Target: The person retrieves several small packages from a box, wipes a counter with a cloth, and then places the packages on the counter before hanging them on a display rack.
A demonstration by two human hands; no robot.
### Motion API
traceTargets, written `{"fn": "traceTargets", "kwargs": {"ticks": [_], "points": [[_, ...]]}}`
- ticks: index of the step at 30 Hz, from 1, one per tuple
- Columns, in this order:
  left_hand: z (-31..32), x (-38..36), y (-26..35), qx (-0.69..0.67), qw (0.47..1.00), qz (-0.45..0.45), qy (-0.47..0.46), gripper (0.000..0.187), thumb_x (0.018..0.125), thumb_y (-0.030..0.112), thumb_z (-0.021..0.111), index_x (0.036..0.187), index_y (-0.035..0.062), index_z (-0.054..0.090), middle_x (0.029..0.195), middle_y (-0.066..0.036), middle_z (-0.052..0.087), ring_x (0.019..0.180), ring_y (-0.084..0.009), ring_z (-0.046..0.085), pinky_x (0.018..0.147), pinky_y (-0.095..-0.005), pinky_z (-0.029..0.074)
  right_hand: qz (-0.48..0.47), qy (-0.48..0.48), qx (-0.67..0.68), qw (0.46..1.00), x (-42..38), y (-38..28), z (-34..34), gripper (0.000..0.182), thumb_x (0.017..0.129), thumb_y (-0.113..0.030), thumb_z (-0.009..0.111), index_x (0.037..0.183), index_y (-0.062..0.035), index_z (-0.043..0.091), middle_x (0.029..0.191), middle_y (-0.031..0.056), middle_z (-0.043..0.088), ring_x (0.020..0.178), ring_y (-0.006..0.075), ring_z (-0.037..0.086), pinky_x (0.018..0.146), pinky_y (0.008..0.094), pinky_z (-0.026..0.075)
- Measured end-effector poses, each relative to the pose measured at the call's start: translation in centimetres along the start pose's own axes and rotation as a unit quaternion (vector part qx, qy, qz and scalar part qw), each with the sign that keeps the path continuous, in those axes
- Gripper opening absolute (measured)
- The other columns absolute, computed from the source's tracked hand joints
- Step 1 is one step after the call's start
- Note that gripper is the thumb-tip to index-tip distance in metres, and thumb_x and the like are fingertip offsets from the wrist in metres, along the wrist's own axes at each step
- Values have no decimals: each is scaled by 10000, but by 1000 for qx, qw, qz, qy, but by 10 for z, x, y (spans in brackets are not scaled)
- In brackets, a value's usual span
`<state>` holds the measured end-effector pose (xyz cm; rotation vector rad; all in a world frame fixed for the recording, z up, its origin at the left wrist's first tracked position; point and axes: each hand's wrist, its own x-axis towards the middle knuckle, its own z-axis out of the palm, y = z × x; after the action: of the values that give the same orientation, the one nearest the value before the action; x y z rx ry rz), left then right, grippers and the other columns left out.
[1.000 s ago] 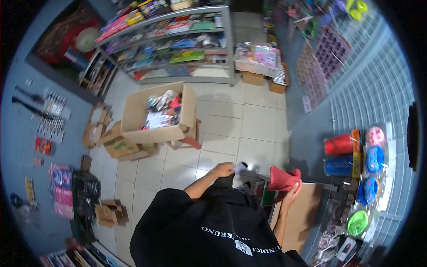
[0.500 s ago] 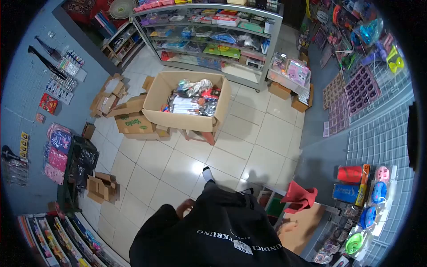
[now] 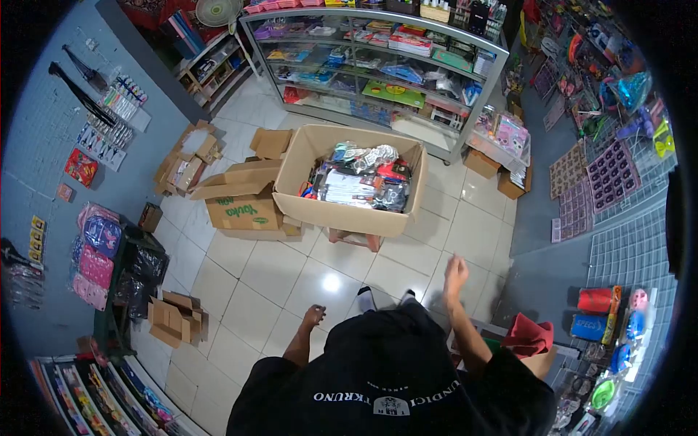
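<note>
My left hand (image 3: pixel 314 315) hangs low over the tiled floor at my left side, its fingers loosely curled in and nothing visible in them. My right hand (image 3: pixel 456 273) reaches forward on the right with loosely bent fingers, also holding nothing I can see. Ahead of both, and apart from them, a large open cardboard box (image 3: pixel 342 218) rests on a reddish stool (image 3: pixel 354 238). Inside it lie many packaged goods (image 3: pixel 351 187), among them white, red and black packs. My feet in dark and white socks (image 3: pixel 366 297) show just below.
A glass display case (image 3: pixel 371 69) stands behind the box. Flattened cartons (image 3: pixel 243 211) lie to its left, and a small open carton (image 3: pixel 174 320) sits nearer me. Wire racks (image 3: pixel 625 240) with hanging goods line the right wall. A red cloth-like item (image 3: pixel 528 336) is beside my right arm.
I have moved toward the right, and the box appears farther right in view. My right hand has risen forward from beside the red item. My left hand has come out from behind my clothing.
</note>
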<state>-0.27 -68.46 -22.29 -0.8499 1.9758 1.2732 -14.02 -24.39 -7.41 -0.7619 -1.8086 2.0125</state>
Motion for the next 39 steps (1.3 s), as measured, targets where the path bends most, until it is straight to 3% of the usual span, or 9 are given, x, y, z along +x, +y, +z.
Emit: {"fn": "traceTargets", "kwargs": {"ticks": [8, 12, 13, 20, 26, 28, 29, 33, 39], "points": [[-14, 14, 32, -131, 989, 62, 36, 445, 937, 424, 559, 1167, 43, 557, 963, -112, 691, 802, -200, 645, 633, -328, 515, -10, -221, -52, 974, 51, -37, 172, 272, 968, -295, 581, 963, -33, 649, 710, -17, 571, 595, 48, 489, 503, 197, 368], [2, 15, -36, -143, 990, -18, 0, 454, 929, 455, 576, 1146, 58, 543, 958, -115, 699, 761, -198, 656, 563, -355, 526, -2, -317, -134, 939, 98, 0, 238, 209, 949, -204, 584, 1007, -17, 657, 780, 34, 648, 620, 83, 567, 537, 222, 462], [2, 8, -63, -102, 993, 65, -10, 479, 918, 455, 595, 1138, 32, 560, 940, -123, 698, 783, -214, 657, 602, -373, 529, 11, -324, -172, 930, 111, 9, 254, 185, 944, -170, 579, 1008, -16, 658, 793, 44, 660, 622, 92, 580, 544, 231, 482], [-28, -62, -62, -91, 995, 28, -8, 451, 953, 437, 536, 1158, 36, 547, 975, -127, 689, 817, -224, 651, 639, -377, 523, 171, -218, -82, 957, 224, 146, 347, 256, 812, -150, 654, 1023, -8, 683, 780, 80, 679, 620, 137, 623, 559, 289, 485], [-71, -38, 16, -123, 985, 96, 68, 431, 982, 422, 486, 1174, 39, 535, 1005, -131, 681, 845, -231, 646, 672, -381, 519, 115, -32, -163, 979, 220, 152, 388, 272, 794, -160, 722, 1013, -15, 653, 705, 57, 610, 621, 143, 579, 549, 288, 460], [-87, -5, 43, -163, 983, 43, 78, 425, 992, 417, 469, 1180, 41, 532, 1015, -132, 678, 855, -234, 644, 683, -382, 517, 161, -28, -159, 974, 220, 150, 394, 351, 752, -195, 764, 1023, -4, 647, 777, 78, 639, 690, 157, 599, 626, 305, 478], [-95, 30, 41, -207, 973, -85, 59, 435, 973, 440, 503, 1213, 77, 500, 1041, -112, 682, 870, -222, 648, 692, -375, 521, 158, -27, -146, 976, 218, 150, 395, 368, 747, -202, 768, 1026, 3, 643, 802, 85, 652, 704, 162, 604, 637, 308, 480], [-122, 50, 121, -142, 987, 2, 79, 479, 944, 485, 544, 1207, 85, 524, 1073, -124, 676, 928, -235, 658, 722, -353, 522, 141, -51, -221, 964, 218, 137, 405, 519, 748, -297, 756, 1159, -4, 635, 1129, 194, 671, 1049, 312, 640, 893, 388, 478], [-127, 70, 133, -120, 991, 34, 46, 352, 949, 380, 573, 1179, 113, 555, 1022, -103, 678, 869, -189, 649, 648, -310, 503, 146, -34, -290, 945, 208, 78, 413, 498, 745, -293, 754, 1116, 25, 656, 1029, 236, 687, 949, 315, 668, 833, 387, 496]]}}
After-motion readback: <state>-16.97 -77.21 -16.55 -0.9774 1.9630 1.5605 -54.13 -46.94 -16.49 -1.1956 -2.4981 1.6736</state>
